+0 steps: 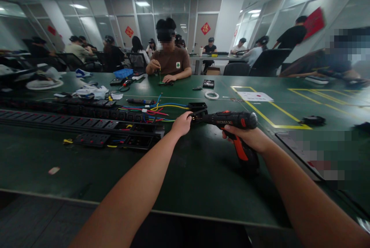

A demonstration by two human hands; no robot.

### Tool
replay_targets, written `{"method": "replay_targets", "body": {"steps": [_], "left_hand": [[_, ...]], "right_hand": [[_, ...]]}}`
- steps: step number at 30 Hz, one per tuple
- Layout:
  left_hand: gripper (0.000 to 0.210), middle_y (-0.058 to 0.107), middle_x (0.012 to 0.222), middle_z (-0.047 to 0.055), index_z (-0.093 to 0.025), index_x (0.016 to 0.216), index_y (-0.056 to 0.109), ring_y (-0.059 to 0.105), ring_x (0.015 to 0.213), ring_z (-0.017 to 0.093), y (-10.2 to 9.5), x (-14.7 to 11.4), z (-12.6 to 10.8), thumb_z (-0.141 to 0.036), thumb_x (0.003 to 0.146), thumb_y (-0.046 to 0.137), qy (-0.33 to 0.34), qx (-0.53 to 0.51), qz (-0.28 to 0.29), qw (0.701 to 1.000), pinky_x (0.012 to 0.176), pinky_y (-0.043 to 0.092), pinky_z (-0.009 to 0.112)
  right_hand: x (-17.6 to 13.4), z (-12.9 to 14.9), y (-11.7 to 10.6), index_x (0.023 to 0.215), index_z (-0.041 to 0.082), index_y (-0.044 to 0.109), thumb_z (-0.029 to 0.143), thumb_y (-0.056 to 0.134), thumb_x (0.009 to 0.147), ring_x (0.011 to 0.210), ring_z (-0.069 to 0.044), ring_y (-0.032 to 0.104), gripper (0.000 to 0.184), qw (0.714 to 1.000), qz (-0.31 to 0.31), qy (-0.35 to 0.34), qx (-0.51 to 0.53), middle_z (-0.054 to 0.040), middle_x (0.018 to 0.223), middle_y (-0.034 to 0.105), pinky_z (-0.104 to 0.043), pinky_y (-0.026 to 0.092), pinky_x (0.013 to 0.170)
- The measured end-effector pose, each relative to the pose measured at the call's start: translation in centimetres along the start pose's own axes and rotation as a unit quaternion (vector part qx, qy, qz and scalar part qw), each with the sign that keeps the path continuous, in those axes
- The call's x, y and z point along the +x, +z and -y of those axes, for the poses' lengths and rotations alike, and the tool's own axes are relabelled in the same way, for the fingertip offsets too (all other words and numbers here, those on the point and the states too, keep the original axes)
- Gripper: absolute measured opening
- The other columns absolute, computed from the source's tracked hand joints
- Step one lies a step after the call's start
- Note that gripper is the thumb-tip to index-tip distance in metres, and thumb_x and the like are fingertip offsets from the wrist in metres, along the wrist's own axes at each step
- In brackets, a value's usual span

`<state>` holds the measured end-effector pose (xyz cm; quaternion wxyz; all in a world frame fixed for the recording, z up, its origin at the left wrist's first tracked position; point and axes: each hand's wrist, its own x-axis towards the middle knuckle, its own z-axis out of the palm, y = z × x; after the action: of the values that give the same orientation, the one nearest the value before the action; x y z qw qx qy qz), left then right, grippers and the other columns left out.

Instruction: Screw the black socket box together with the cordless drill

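Note:
My right hand (pixel 245 134) is wrapped round the grip of a black and orange cordless drill (pixel 231 119), which lies level above the table and points left. At the drill's tip my left hand (pixel 182 123) is closed, its fingers pinching a small black part (pixel 195 116) whose shape is mostly hidden. Just behind it sits an open black box (pixel 198 105) with blue, yellow and red wires (pixel 170 106) running out to the left. Long black power strips (pixel 86 121) with socket modules lie left of my left hand, and a separate socket module (pixel 91 139) rests in front of them.
Across the green table (pixel 185 186) a person (pixel 170 61) works on a small board. A tape roll (pixel 212 95), a black screw box (pixel 208 83), a blue bin (pixel 123 73) and a paper sheet (pixel 254 96) lie further back. Yellow tape (pixel 273 110) marks the right side.

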<state>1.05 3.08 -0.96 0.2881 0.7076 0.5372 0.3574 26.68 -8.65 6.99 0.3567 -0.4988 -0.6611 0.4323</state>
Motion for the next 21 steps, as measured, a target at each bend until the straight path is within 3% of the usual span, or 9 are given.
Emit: {"method": "replay_targets", "body": {"steps": [21], "left_hand": [[0.042, 0.077, 0.107, 0.008, -0.024, 0.138, 0.065, 0.071, 0.083, 0.020, 0.07, 0.03, -0.05, -0.029, 0.102, 0.044, 0.005, 0.000, 0.001, 1.000, 0.084, 0.053, 0.030]], "right_hand": [[-0.09, 0.21, 0.04, 0.081, 0.019, 0.076, 0.066, 0.079, 0.081, 0.063, -0.019, 0.063, 0.047, 1.000, 0.007, -0.012, 0.001, -0.0054, 0.076, 0.072, -0.032, 0.051, 0.058]]}}
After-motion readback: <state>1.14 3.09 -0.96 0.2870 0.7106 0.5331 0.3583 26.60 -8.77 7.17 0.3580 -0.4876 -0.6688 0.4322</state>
